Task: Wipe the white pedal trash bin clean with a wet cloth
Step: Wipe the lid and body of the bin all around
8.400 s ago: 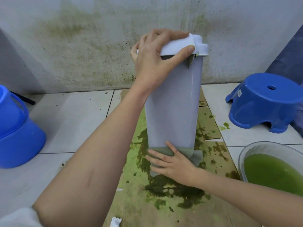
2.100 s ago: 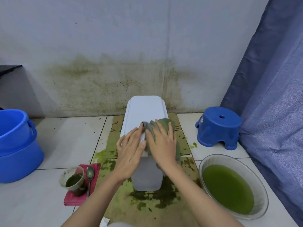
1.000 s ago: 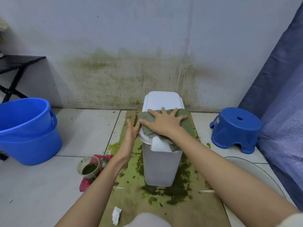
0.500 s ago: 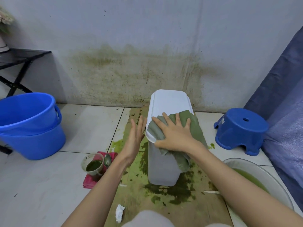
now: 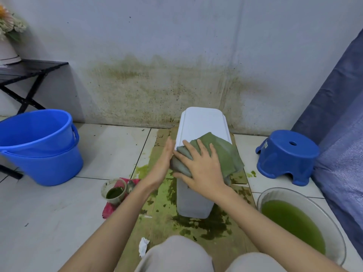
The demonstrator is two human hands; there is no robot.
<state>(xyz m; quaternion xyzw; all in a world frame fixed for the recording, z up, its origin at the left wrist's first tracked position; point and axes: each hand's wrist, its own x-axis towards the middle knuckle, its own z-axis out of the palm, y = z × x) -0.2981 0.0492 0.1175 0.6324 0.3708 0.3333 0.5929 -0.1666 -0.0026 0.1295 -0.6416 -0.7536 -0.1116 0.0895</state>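
most of the white pedal trash bin that shows looks clean: the far part of its lid is bare white and the near wall carries no green marks that i can make out. the back and right walls are hidden, so i cannot tell their state, and the pedal is not in sight. my guess is that the lid's near end is the stretch now in hand, with the hidden walls possibly left.

the bin stands upright near the middle of a stained cardboard sheet on the tiled floor, its far end close to the spotted wall. the right hand lies flat with fingers spread on the green cloth, pressing it onto the near end of the lid; part of the cloth hangs over the lid's right edge. the left hand is straight-fingered, its palm against the lid's left edge, bracing and gripping nothing.

for room: the left edge of the cardboard has a cup of green paste and a spoon on a red rag just beside it, so a sweep down that wall could catch them. off the right edge a basin of green water sits near the bin's base, with a blue stool beyond. two stacked blue buckets stand well apart on the left. a crumpled tissue lies at the near left edge, by the person's knees.
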